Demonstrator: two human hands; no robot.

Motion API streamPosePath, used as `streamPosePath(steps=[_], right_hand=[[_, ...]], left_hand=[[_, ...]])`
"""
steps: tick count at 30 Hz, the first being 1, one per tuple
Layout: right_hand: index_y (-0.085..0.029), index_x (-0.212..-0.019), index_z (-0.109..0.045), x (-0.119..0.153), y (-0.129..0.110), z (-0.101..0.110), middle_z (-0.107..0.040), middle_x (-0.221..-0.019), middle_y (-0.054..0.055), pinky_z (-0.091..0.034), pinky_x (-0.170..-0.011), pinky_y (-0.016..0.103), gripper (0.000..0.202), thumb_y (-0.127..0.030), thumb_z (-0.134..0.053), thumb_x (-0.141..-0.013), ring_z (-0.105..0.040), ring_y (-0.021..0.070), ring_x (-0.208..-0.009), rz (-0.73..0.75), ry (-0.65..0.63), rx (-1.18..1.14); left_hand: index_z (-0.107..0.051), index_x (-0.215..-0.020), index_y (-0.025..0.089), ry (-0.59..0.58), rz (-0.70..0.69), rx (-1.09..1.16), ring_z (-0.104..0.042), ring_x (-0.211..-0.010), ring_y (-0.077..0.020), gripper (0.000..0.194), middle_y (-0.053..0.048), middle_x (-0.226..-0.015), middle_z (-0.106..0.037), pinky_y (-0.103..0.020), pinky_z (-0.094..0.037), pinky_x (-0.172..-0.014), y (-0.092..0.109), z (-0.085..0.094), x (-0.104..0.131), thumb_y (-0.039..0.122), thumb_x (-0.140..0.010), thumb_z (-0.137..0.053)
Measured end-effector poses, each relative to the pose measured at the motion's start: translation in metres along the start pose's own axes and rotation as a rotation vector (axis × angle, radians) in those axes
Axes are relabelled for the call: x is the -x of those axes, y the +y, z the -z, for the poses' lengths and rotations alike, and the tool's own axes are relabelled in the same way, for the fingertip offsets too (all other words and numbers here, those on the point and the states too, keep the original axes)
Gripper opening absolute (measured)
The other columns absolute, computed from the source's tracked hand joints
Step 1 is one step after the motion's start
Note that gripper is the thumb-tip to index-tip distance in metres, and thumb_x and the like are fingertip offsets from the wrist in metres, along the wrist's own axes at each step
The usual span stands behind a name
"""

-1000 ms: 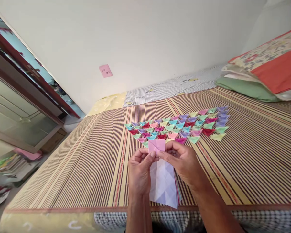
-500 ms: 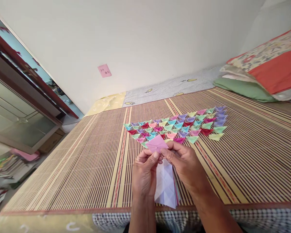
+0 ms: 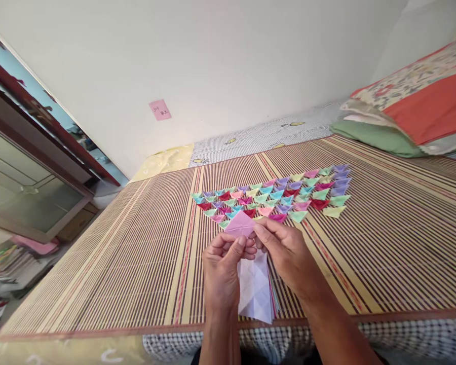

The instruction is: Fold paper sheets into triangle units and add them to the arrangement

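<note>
A small folded pink paper (image 3: 240,224) is held up between both hands over the striped mat. My left hand (image 3: 225,261) is closed on its lower left part, with the thumb pressed on the near face. My right hand (image 3: 283,248) pinches its right corner between thumb and fingers. Beneath the hands lies a stack of creased paper sheets (image 3: 255,291), pale lilac on top with coloured edges showing. Just beyond stand rows of small folded paper boats (image 3: 266,197) in green, blue, red, pink, yellow and purple; the hands hide some of the nearest row.
The striped bamboo mat (image 3: 137,243) covers the bed up to its brown front edge. Folded bedding (image 3: 421,111) lies at the back right. A pink note (image 3: 160,109) is stuck on the white wall (image 3: 251,56). To the left is a glass-panelled door (image 3: 26,187).
The thumb of my right hand has shifted from the paper's lower front to its right corner. The paper still sits in both hands. The view has turned slightly.
</note>
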State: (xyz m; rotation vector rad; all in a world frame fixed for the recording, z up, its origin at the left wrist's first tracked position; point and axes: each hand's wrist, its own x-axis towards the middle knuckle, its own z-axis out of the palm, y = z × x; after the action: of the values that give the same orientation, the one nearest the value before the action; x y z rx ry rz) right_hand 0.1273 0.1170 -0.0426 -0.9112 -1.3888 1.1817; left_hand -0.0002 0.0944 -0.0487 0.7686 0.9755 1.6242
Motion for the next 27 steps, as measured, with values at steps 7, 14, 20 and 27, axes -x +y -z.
streamPosePath(steps=[7,14,20,27], right_hand=[[-0.020,-0.072,-0.061,-0.001,0.000,-0.001,-0.049,-0.062,-0.002,-0.036,-0.055,0.028,0.034,-0.042,-0.056,-0.097,-0.045,0.0146,-0.059,0.006,0.029,0.005],[-0.020,-0.069,-0.062,-0.003,0.001,-0.003,-0.049,-0.060,-0.003,-0.037,-0.054,0.027,0.033,-0.042,-0.061,-0.093,-0.045,0.0136,-0.057,-0.027,-0.046,-0.042],[-0.019,-0.082,-0.071,-0.006,0.003,-0.006,-0.058,-0.064,-0.003,-0.045,-0.058,0.025,0.018,-0.036,-0.073,-0.085,-0.053,0.0129,-0.060,-0.039,-0.090,-0.219],[-0.020,-0.080,-0.069,-0.005,0.004,-0.007,-0.059,-0.062,-0.003,-0.049,-0.059,0.027,0.021,-0.038,-0.078,-0.081,-0.056,0.0132,-0.059,-0.087,-0.067,-0.231]], left_hand=[[-0.075,-0.074,0.015,-0.040,0.036,-0.084,-0.066,-0.053,-0.0133,0.032,-0.002,-0.063,-0.072,-0.023,-0.055,-0.055,0.006,0.004,-0.002,0.045,-0.077,-0.086],[-0.073,-0.066,0.014,-0.018,0.067,0.040,-0.054,-0.051,-0.0055,0.027,0.003,-0.058,-0.062,-0.015,-0.046,-0.052,0.009,0.015,-0.009,0.032,-0.068,-0.093],[-0.075,-0.071,0.012,0.068,0.189,0.243,-0.055,-0.053,-0.0053,0.030,0.002,-0.063,-0.065,-0.014,-0.046,-0.049,0.010,0.008,-0.008,0.024,-0.056,-0.098],[-0.073,-0.072,0.012,0.107,0.216,0.251,-0.059,-0.052,-0.0056,0.024,0.002,-0.064,-0.066,-0.013,-0.049,-0.047,0.007,0.004,-0.007,0.019,-0.062,-0.094]])
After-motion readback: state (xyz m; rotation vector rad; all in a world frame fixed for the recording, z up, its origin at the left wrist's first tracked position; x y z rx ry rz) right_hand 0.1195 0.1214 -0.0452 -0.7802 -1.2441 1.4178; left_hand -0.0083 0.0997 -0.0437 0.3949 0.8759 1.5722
